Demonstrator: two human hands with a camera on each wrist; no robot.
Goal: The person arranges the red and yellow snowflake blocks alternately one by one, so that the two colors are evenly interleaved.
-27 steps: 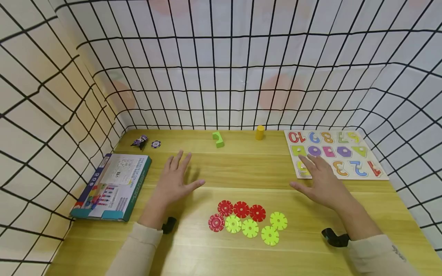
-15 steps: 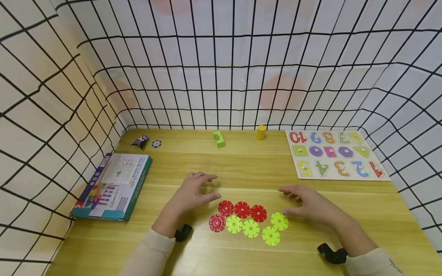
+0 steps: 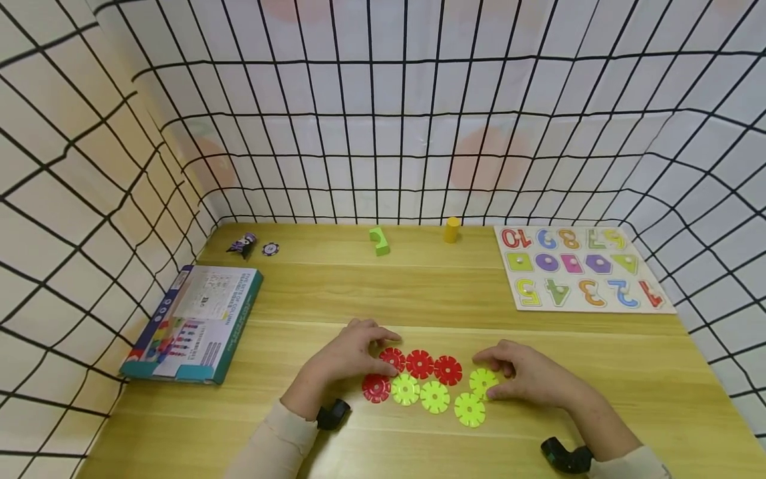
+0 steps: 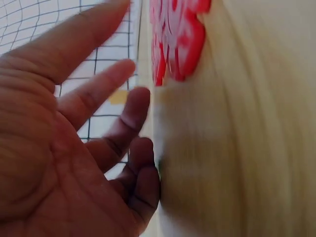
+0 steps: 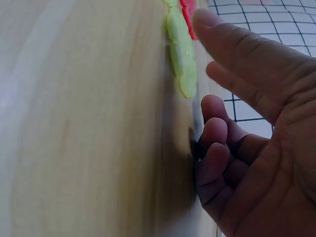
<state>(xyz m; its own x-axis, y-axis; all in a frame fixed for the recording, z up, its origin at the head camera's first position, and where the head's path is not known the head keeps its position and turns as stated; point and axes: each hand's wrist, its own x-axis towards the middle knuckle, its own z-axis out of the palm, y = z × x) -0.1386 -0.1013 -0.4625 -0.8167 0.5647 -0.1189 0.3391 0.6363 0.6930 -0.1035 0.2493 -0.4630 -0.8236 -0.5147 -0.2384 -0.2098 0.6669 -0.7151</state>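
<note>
Several red notched plastic discs lie flat on the wooden table, beside several yellow-green ones. My left hand is over the left edge of the red group, its thumb and index finger apart around the upper left red disc. In the left wrist view, red discs lie past the fingertips, and nothing is held. My right hand is at the rightmost yellow-green disc, thumb tip at its edge and index finger just beyond it. Whether the thumb touches the disc I cannot tell.
A flat box lies at the left. A number puzzle board is at the right. Along the back are a purple-black figure, a round chip, a green block and a yellow cylinder. Black wire mesh encloses the table.
Both hands have come inward and nearer the person, from spread apart above the table to the two sides of the discs. The discs lie as before.
</note>
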